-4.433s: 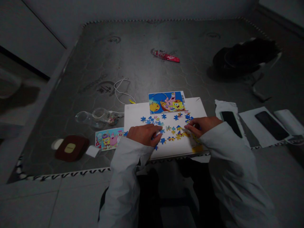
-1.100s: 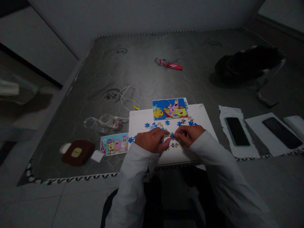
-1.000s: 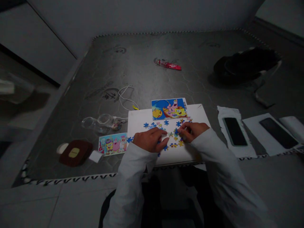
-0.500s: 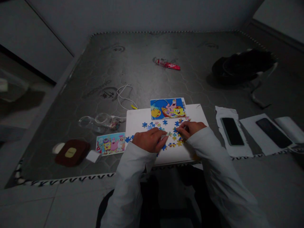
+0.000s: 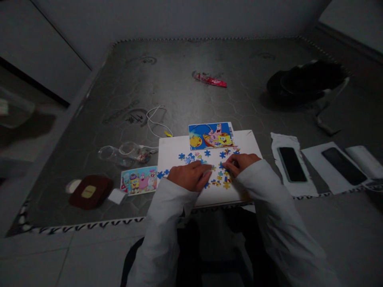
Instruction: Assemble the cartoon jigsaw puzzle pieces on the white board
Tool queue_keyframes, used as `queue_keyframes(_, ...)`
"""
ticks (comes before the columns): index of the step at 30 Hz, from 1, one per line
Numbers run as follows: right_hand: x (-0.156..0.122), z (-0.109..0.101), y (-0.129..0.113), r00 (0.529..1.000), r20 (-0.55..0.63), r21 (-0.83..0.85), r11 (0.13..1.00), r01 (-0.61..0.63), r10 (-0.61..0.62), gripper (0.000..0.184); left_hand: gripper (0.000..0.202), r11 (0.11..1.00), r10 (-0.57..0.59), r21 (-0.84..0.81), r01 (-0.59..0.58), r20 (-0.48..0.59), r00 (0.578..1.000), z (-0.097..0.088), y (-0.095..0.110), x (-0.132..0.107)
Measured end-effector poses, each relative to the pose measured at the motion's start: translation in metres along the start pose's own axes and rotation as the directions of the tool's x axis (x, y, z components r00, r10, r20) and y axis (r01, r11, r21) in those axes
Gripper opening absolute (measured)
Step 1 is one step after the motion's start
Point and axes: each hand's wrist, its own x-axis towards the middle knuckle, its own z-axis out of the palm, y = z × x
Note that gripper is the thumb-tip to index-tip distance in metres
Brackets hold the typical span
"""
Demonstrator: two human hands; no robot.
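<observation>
1. I'm watching through the head camera in dim light. The white board (image 5: 176,146) lies at the near edge of a grey mattress (image 5: 179,67), and I place everything from it.
2. Loose puzzle pieces (image 5: 220,177), blue and yellow, are scattered over the middle of the white board, between and under both hands.
3. My left hand (image 5: 190,176) rests knuckles-up on the board's near-left part. Its fingers are curled, with the tips down among the pieces. I cannot tell whether it grips one.
4. My right hand (image 5: 241,162) sits on the board's right half, close beside the left. Its fingers are bent onto the pieces. The light is too poor to tell whether it pinches one.
5. A cartoon picture card (image 5: 211,135) lies across the board's far edge, just beyond the pieces.
6. A second cartoon card (image 5: 139,180) lies touching the board's left edge. Further left are a small white block (image 5: 116,196) and a dark brown case (image 5: 89,191).
7. A clear plastic bag (image 5: 118,153) lies left of the board's far corner. A white cable (image 5: 155,119) is looped just beyond it.
8. Right of the board, a dark phone (image 5: 289,164) lies on torn white paper. A second phone (image 5: 339,160) lies further right on another sheet.
9. Well beyond the board lie a red wrapper (image 5: 209,79) and, to the far right, a black bundle (image 5: 305,79).
10. Both white sleeves cross the board's near edge and hide part of it.
</observation>
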Motion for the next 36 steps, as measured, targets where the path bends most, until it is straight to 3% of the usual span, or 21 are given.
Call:
queue_keyframes(8, -0.001, -0.002, 0.000, 1.000, -0.029, 0.003, 1.000, -0.009, 0.009, 0.031, 0.032, 0.999, 0.040, 0.023, -0.042, 0.080, 0.996, 0.004, -0.003, 0.002)
queue_keyframes(18, -0.003, -0.020, 0.018, 0.994, 0.041, -0.021, 0.995, -0.096, 0.096, 0.022, 0.034, 0.998, 0.013, 0.056, -0.016, 0.052, 0.999, 0.000, 0.000, 0.000)
queue_keyframes(26, -0.001, -0.013, 0.016, 0.989, 0.139, -0.042, 0.997, 0.059, -0.053, 0.021, 0.030, 0.998, 0.006, 0.063, -0.012, 0.099, 0.995, 0.000, 0.002, 0.004)
queue_keyframes(36, -0.001, -0.019, 0.006, 0.970, 0.241, -0.101, 0.994, 0.044, -0.019, 0.022, 0.029, 1.000, -0.024, 0.009, 0.024, 0.129, 0.991, -0.002, 0.003, 0.005)
